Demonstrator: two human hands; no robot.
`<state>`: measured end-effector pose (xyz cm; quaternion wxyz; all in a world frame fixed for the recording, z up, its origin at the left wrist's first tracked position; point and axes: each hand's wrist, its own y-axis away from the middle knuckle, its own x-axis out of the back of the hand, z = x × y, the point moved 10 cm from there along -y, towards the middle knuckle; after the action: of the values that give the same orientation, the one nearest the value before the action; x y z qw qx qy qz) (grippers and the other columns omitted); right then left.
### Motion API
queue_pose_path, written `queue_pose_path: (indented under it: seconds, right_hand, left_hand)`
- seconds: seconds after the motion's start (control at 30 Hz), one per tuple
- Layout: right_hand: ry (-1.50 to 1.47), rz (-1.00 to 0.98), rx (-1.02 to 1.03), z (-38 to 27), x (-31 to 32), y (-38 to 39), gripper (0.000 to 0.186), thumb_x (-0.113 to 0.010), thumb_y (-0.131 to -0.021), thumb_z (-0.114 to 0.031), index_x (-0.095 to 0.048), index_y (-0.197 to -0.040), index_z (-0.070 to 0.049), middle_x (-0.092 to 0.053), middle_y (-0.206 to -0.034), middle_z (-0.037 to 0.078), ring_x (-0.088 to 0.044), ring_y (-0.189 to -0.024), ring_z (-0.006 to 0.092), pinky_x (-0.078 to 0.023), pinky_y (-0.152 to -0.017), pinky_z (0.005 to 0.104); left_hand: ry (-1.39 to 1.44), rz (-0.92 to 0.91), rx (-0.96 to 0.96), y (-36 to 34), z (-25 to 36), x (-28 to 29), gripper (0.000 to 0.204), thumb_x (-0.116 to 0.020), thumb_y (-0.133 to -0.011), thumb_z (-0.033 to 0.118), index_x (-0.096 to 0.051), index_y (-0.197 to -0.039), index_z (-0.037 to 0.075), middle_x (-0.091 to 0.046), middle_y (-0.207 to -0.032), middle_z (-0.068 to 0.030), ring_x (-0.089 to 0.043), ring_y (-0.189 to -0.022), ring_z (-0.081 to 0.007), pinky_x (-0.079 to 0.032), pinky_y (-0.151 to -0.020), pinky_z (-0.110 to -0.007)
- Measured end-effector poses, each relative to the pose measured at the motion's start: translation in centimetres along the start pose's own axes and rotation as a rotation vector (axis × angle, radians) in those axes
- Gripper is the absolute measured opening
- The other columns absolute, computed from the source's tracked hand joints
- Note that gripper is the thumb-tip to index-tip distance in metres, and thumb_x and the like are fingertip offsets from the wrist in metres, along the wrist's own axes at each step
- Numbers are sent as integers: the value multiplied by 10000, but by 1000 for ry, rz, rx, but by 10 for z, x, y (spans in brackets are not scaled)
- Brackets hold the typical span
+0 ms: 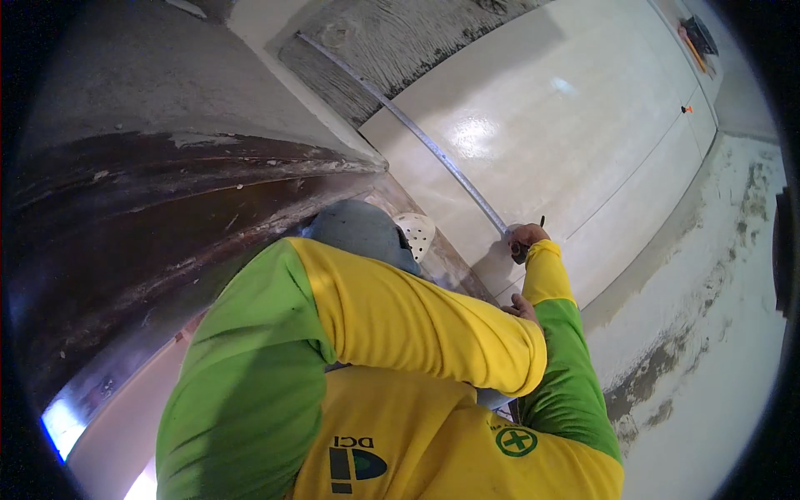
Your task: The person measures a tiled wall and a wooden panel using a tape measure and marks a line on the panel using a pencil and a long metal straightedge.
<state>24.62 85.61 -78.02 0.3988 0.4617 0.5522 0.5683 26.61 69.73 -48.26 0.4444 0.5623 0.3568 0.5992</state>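
Down on the floor, from the head view: right hand (527,240) at the near end of a long metal straightedge (425,143), fingers closed round a thin dark pencil (542,222) with its tip down at the rule's edge. Straightedge lying flat and slantwise across a big glossy cream tile (583,117), running up and away to the left. Left hand (522,308) tucked low behind the right forearm, close to the tile's near edge; mostly hidden, so impossible to tell whether open or closed.

Likely handling: rule stiff, light and slick on the glaze, so prone to sliding unless pressed down near its middle. Pencil slim and easily snapped, best pinched low near the point. Tile heavy and brittle at the corners.

Signs and marks: round green badge with a cross (517,440) on the yellow shirt (417,433), lower right; dark and teal emblem (354,463) beside it, upside down. Small orange spot (686,109) on the tile's far side. Grey-blue knee (360,233) and a white perforated piece (417,233), perhaps a pad, just left of the tile. Rough grey-white concrete (717,317) to the right.
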Motion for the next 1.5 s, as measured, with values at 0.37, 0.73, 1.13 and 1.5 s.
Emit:
queue_pose_path:
  seconds: [0.37, 0.73, 1.13, 1.5]
  right_hand:
    - [322, 38, 134, 2, 4, -41, 274, -640, -798, -290, -720, -863, -36, -706, -936, 155, -677, -757, 279, -517, -644, 430]
    - [59, -82, -74, 22, -5, -44, 243, -682, -739, -281, -730, -848, -69, -708, -879, 127, -668, -741, 293, -524, -663, 437]
    - [-146, 182, 90, -2, 15, 9, 136, -684, -747, -184, -697, -779, -52, -660, -710, 89, -603, -587, 205, -480, -531, 359]
    - [-75, 89, 148, 11, 1, -35, 297, -631, -771, -317, -710, -828, -36, -699, -838, 135, -656, -724, 249, -510, -637, 396]
  left_hand:
    - [-283, 19, -232, 36, -3, 18, 451, -473, -934, 309, -525, -1337, 114, -545, -1336, -115, -494, -1235, -325, -224, -1040, -628]
    - [-272, 22, -194, 44, -17, 25, 433, -469, -935, 292, -540, -1319, 106, -556, -1323, -123, -510, -1218, -331, -221, -1045, -627]
    - [-564, -198, 81, 31, -22, 9, 454, -440, -947, 350, -502, -1357, 164, -508, -1386, -82, -456, -1284, -271, -196, -1058, -620]
    - [-370, -24, -148, 40, -15, 19, 448, -481, -933, 360, -515, -1345, 189, -538, -1354, -66, -458, -1277, -277, -206, -1053, -615]
